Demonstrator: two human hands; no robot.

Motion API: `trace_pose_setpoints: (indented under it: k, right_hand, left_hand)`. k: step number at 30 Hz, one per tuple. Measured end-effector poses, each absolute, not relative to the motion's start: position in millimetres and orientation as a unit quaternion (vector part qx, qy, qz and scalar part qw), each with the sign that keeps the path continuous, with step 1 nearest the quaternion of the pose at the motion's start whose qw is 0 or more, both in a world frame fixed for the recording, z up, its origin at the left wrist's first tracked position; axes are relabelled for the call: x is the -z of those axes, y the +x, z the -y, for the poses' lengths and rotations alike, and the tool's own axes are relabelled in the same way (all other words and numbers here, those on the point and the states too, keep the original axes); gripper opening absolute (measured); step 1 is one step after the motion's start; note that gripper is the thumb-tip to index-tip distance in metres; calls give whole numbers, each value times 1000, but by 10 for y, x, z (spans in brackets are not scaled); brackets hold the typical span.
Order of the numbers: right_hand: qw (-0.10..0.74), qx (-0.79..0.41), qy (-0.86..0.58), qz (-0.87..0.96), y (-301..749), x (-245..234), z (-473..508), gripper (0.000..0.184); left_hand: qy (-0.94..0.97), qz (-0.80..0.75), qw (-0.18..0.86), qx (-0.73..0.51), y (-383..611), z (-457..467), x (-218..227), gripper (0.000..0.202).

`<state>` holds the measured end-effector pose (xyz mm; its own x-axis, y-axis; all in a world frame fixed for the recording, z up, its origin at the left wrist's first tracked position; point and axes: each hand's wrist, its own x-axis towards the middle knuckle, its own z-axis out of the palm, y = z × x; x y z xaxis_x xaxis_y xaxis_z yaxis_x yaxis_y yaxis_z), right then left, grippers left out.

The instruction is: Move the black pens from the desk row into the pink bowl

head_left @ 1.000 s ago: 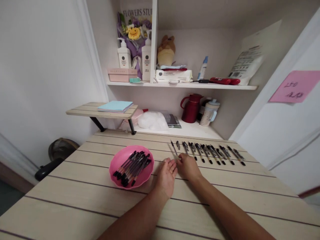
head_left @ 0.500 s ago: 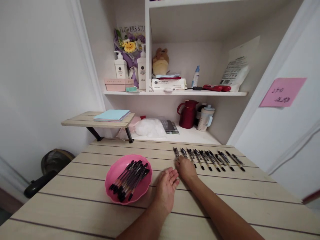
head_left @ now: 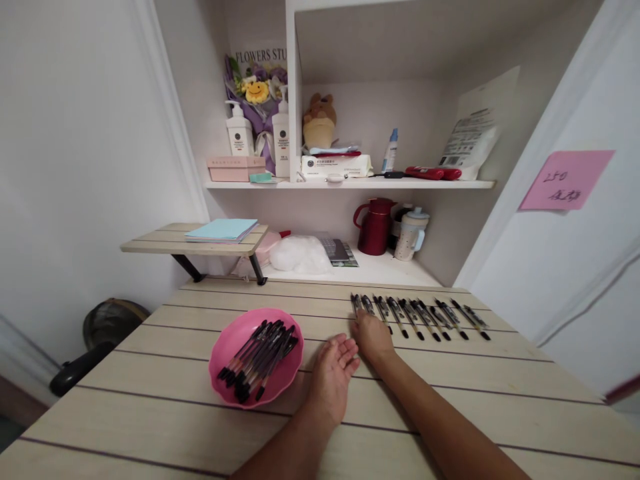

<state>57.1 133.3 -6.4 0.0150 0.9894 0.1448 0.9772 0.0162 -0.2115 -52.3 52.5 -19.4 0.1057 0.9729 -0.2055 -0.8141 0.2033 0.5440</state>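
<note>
My right hand (head_left: pixel 373 335) is closed on a black-capped pen (head_left: pixel 355 304) at the left end of a row, its fingers hiding the pen's lower part. Running off to the right on the table, the row of pens (head_left: pixel 423 319) lies side by side, several of them with clear barrels and black ends. My left hand (head_left: pixel 333 370) rests palm turned up with its fingers stretched out, holding nothing, between the row and a pink bowl (head_left: pixel 220 340). A heap of pens (head_left: pixel 260 360) fills the middle of that scalloped bowl.
A small raised shelf (head_left: pixel 150 241) with coloured paper (head_left: pixel 223 229) stands at the back left of the slatted table (head_left: pixel 165 413). Behind are a plastic bag (head_left: pixel 301 256), a red jug (head_left: pixel 375 228) and a pale tumbler (head_left: pixel 411 235). Bottles (head_left: pixel 240 133) stand on the shelf above.
The pen in my right hand has shifted slightly right, closer to its neighbour in the row. My left hand stays almost where it was, and the bowl's pens look the same.
</note>
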Motion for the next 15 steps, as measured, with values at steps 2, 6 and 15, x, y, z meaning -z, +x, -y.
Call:
trace_pose_setpoints:
  k: [2,6,15]
  right_hand:
    - [120,-25,-705,699,572,59,-1332,20]
    - [112,-25,-712,693,572,56,-1330,21]
    - [122,-24,-709,695,585,11,-1278,22]
  left_hand:
    - [149,-266,728,-614,-522,-523,193,30]
    - [152,-264,729,-613,-522,-523,197,31]
    - [156,-268,728,-611,-517,-530,196,31]
